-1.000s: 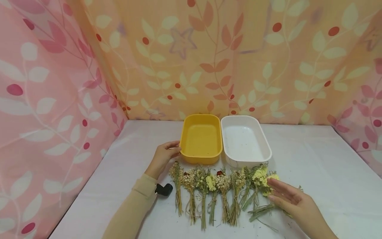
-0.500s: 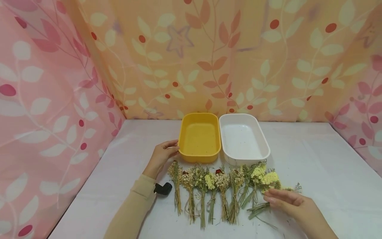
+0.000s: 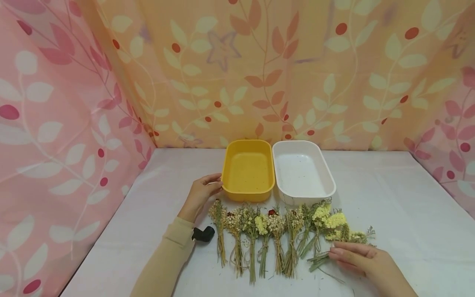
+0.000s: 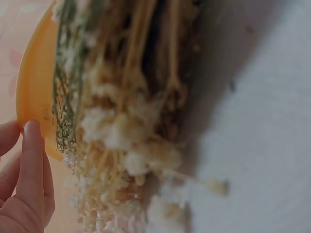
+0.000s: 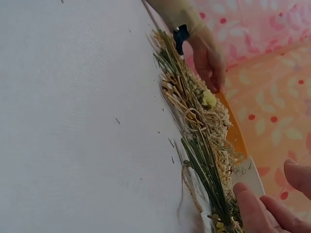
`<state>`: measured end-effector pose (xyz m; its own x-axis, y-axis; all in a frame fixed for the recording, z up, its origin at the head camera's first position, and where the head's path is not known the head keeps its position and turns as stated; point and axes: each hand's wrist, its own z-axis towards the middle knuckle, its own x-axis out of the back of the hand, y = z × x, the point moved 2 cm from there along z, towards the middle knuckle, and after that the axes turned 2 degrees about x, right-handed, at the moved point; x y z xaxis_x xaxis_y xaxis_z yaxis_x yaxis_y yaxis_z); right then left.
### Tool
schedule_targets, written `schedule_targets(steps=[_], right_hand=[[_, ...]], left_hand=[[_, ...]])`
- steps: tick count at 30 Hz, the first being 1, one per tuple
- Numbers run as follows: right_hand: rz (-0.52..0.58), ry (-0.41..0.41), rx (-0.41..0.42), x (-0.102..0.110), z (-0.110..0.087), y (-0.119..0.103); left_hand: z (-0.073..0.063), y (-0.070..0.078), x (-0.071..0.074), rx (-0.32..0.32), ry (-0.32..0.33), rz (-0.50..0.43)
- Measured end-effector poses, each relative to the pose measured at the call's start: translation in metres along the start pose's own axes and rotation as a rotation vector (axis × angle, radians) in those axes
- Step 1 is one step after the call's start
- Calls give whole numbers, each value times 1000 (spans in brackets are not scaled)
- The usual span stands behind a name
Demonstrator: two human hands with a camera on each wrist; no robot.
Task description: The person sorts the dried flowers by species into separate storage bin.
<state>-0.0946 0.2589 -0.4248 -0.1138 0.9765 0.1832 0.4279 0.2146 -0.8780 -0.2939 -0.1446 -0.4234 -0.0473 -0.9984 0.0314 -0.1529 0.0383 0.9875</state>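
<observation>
Where the head view looks down, dried-flower bunches (image 3: 276, 226) lie in a row just on the near side of the yellow tub (image 3: 248, 171), carrying on rightward past it. Left hand (image 3: 200, 194) at the tub's left wall, fingers fairly straight, touching it. Right hand (image 3: 367, 258) well right of the tub and nearer, fingers extended, tips at or just beside stem ends (image 3: 319, 260); nothing seen gripped. White tub (image 3: 302, 177) close on the tub's right; patterned backdrop (image 3: 241, 82) behind; white cloth (image 3: 167, 165) spreads broadly to either side. Left wrist view: blossoms blurred, close up, near the tub; fingertips at its rim. Judged light, dry, brittle, not slippery; heads probably shed. Right wrist view: twine (image 5: 194, 116) shows round stems on the tub's near side; thumb and fingers apart. Best hold likely at tied stems, lifting rather than dragging, since neighbours crowd. Tightest edge: strip between blossoms and tub; easier room toward the stem ends.
</observation>
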Motion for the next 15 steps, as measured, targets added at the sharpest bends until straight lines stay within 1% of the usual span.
schedule_targets(steps=[2,5,6,8,12,15], right_hand=[[-40,17,-11,1,0,1],[-119,52,-64,4,0,3],[-114,53,-79,4,0,5],[-73,35,-110,5,1,8],[119,-59,-102,6,1,17],[189,-92,-112,5,0,22]], left_hand=[[0,0,0,1,3,0],[0,1,0,6,8,3],[0,1,0,7,8,5],[0,1,0,10,8,14],[-1,1,0,12,6,22],[-2,2,0,8,3,13]])
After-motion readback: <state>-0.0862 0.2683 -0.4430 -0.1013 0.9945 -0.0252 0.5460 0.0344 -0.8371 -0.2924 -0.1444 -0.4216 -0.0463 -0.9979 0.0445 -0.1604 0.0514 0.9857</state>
